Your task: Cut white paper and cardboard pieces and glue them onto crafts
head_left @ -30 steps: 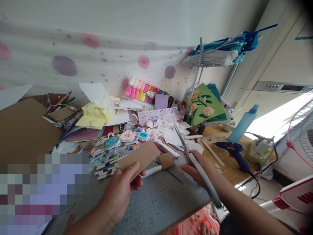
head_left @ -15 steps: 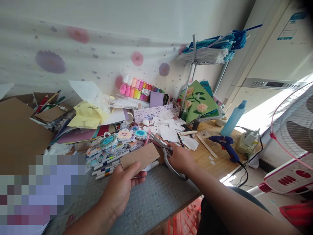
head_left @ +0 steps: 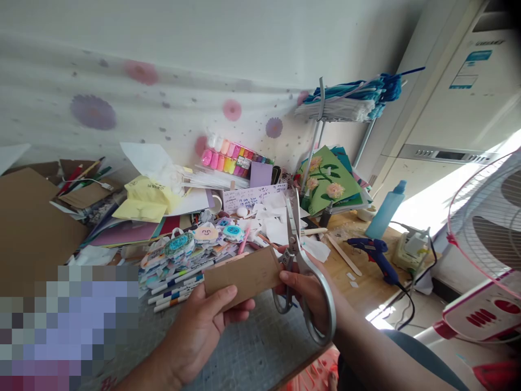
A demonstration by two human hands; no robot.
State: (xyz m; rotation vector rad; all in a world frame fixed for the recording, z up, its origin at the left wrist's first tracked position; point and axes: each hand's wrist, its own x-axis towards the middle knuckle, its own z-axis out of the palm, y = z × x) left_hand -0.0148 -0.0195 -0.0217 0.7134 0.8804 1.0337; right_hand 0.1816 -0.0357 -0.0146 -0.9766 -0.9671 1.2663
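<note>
Between the thumb and fingers of my left hand point(head_left: 215, 315) is a brown cardboard piece point(head_left: 244, 274), held above the grey cutting mat point(head_left: 240, 347). My right hand point(head_left: 307, 288) is closed around scissors point(head_left: 293, 239), whose blades point up and stand slightly apart. The thumb of that hand also touches the right end of the cardboard. Behind the cardboard lie several marker pens point(head_left: 175, 296) and a pile of small decorated cutouts point(head_left: 179, 244). White paper scraps point(head_left: 274, 228) lie beyond the scissors.
To the right are a blue glue gun point(head_left: 372, 252), a light blue bottle point(head_left: 386, 212) and a fan point(head_left: 488, 217). A cardboard box point(head_left: 32, 217) stands at left. At the back sit a clay set point(head_left: 228, 157) and a green flower card point(head_left: 337, 182).
The scissors have turned from lying low and slanted to pointing upward. My right hand has come against the cardboard's right end, and the cardboard has shifted slightly right and down.
</note>
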